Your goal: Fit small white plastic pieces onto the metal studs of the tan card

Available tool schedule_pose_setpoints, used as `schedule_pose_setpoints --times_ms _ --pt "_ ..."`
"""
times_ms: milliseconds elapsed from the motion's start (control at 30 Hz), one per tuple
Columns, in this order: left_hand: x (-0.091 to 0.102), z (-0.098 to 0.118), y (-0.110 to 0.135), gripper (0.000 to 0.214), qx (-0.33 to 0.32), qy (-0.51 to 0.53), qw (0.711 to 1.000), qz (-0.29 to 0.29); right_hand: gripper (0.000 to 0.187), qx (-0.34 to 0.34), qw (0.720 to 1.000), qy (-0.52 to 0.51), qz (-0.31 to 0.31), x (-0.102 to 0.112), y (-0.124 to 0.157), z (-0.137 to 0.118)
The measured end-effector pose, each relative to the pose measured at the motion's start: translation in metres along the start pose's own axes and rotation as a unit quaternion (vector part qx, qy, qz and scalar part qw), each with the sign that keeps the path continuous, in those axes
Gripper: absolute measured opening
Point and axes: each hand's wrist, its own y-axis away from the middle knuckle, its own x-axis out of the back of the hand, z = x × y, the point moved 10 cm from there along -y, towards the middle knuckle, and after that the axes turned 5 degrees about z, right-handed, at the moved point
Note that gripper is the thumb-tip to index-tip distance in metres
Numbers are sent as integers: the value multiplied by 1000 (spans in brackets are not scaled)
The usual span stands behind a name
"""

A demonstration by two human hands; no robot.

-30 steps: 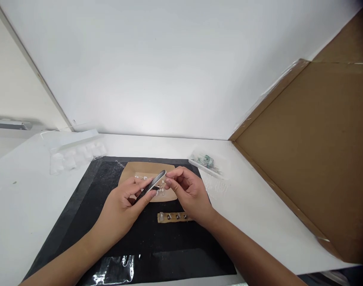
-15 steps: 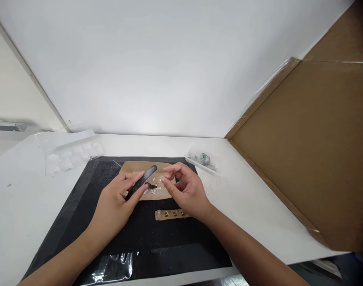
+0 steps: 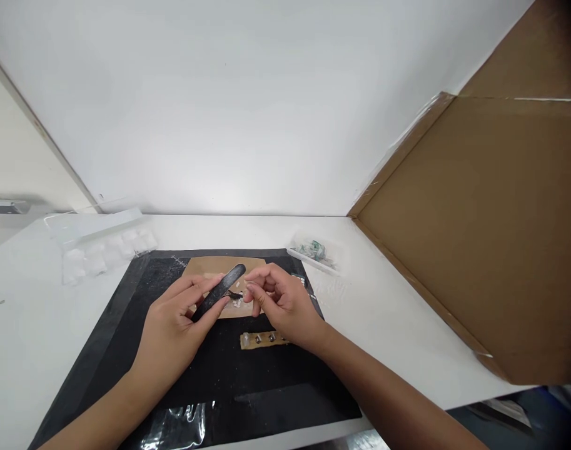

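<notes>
white table [image 3: 393, 325] | black mat [image 3: 247, 387] | left: clear plastic box [image 3: 111, 226] | right: small tray [image 3: 308, 261]

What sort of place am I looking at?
Probably a small handwork station: a black mat on a white table, a brown panel, apparently cardboard, along the right side, and a dark, file-like strip held in the left hand.

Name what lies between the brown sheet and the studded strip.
In the head view, black mat separates the brown sheet from the studded strip; the right hand hides part of it.
</notes>
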Motion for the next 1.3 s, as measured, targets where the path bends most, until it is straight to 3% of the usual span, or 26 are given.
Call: schedule_pose_setpoints --times_ms 200,367,467,600,900,1300 --pt "-2 -1 -1 32 -4 -1 1000 -1 10 41 997 -47 55 13 -3 -7" --pt "-2 -4 -1 33 -1 1 1000 0 10 49 998 -17 37 11 -3 -10" --pt "-3 -7 -1 34 -3 -4 1000 -2 11 48 997 20 58 15 -2 -10" --pt "-5 -8 -2 37 -7 -6 1000 -9 12 92 989 70 89 22 -1 -20" --pt "-10 -7 0 31 -11 8 1000 -27 11 202 965 150 74 12 4 -41" --pt "-14 -3 0 32 -16 20 999 -44 11 149 979 137 30 12 -1 -31"
